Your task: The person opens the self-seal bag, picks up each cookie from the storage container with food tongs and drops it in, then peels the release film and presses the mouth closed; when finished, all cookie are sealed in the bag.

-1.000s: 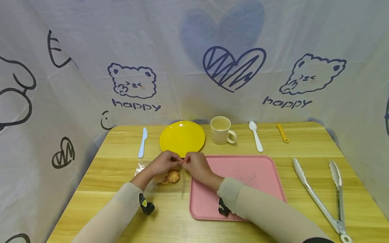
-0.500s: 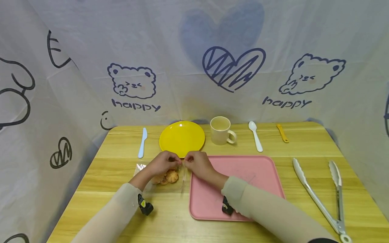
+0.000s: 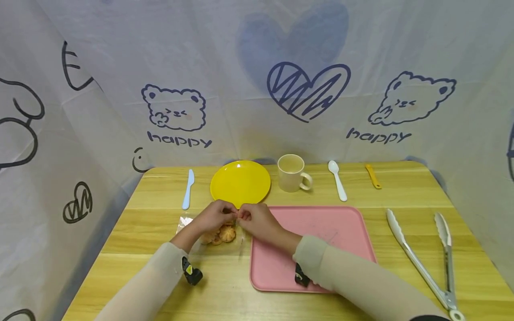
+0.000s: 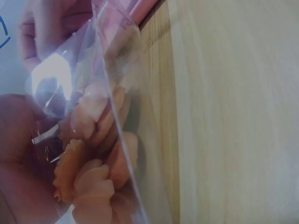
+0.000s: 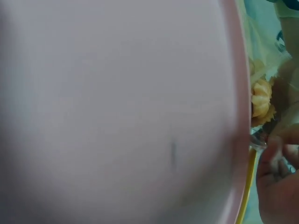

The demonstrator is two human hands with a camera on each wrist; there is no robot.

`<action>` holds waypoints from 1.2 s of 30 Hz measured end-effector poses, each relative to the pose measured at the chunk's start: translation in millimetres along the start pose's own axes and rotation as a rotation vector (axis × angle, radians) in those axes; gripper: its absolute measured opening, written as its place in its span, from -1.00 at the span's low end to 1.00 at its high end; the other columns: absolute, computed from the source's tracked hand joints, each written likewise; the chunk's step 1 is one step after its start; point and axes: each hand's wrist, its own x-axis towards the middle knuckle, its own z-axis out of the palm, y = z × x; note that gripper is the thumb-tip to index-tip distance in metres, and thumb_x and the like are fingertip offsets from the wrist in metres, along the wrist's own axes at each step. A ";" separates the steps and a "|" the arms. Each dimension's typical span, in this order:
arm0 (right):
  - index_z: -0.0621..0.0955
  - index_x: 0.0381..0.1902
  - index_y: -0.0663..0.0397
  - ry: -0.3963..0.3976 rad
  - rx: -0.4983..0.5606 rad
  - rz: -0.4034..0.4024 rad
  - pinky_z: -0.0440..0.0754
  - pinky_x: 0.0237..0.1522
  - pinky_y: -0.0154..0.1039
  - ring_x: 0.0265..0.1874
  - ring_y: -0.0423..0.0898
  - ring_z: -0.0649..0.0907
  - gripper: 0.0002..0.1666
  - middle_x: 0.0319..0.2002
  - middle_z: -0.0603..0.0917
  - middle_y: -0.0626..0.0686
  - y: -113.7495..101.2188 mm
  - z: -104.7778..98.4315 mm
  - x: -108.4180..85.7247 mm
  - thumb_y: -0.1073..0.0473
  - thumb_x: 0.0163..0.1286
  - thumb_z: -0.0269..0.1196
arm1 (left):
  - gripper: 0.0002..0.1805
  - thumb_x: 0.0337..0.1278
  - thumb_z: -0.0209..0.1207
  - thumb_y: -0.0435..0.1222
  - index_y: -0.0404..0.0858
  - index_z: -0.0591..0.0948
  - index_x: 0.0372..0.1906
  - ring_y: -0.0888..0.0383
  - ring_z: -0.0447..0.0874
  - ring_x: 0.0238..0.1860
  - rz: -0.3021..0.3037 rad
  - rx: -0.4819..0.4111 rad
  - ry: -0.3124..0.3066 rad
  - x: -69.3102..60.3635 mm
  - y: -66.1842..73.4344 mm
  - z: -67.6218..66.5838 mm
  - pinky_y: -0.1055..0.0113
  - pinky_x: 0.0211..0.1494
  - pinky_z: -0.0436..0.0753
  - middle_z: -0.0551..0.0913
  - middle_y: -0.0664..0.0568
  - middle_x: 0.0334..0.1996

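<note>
A clear plastic bag (image 4: 135, 112) lies at the left of the pink tray, with several scalloped cookies (image 3: 227, 233) inside. My left hand (image 3: 214, 217) pinches the upper edge of this bag and partly covers the cookies in the head view. Right beside it, my right hand (image 3: 259, 220) pinches the same edge, fingers curled, its fingertips close to the left ones. In the right wrist view the thumb and forefinger of the right hand (image 5: 278, 172) meet at the clear film. Whether the bag's mouth is parted cannot be made out.
Under the right forearm lies a pink tray (image 3: 313, 249). Behind the hands are a yellow plate (image 3: 241, 183) and a cream mug (image 3: 290, 176). A blue knife (image 3: 188, 189), white spoon (image 3: 337, 180), yellow-handled piece (image 3: 373, 176) and metal tongs (image 3: 425, 272) lie around.
My right hand drew slightly away to the right, then came back left against the left hand's fingertips. The left hand and the bag have shifted only a little to the left.
</note>
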 end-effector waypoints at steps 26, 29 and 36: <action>0.76 -0.42 0.14 0.034 -0.039 0.057 0.62 -0.44 -0.46 -0.49 -0.26 0.63 -0.89 -0.50 0.74 -0.03 4.7 6.2 6.3 0.26 0.31 0.45 | -0.81 0.43 0.17 -0.42 -0.40 0.78 -0.18 0.20 0.61 -0.23 0.036 -0.044 -0.031 1.1 -1.3 -0.9 0.41 -0.12 0.63 0.80 -0.14 -0.24; 0.75 -0.43 0.13 0.032 -0.042 0.055 0.61 -0.46 -0.46 -0.51 -0.27 0.61 -0.89 -0.51 0.74 -0.04 5.5 6.4 6.4 0.27 0.31 0.44 | -0.81 0.43 0.18 -0.41 -0.39 0.78 -0.16 0.20 0.62 -0.22 0.028 -0.044 -0.035 1.0 -0.6 -1.2 0.40 -0.11 0.65 0.80 -0.13 -0.22; 0.74 -0.45 0.12 0.039 -0.058 0.057 0.56 -0.51 -0.46 -0.55 -0.28 0.57 -0.88 -0.53 0.72 -0.05 5.2 5.9 5.5 0.29 0.31 0.41 | -0.81 0.44 0.19 -0.40 -0.40 0.78 -0.14 0.16 0.60 -0.27 0.025 -0.047 -0.038 0.8 -0.6 -0.7 0.41 -0.16 0.62 0.80 -0.15 -0.23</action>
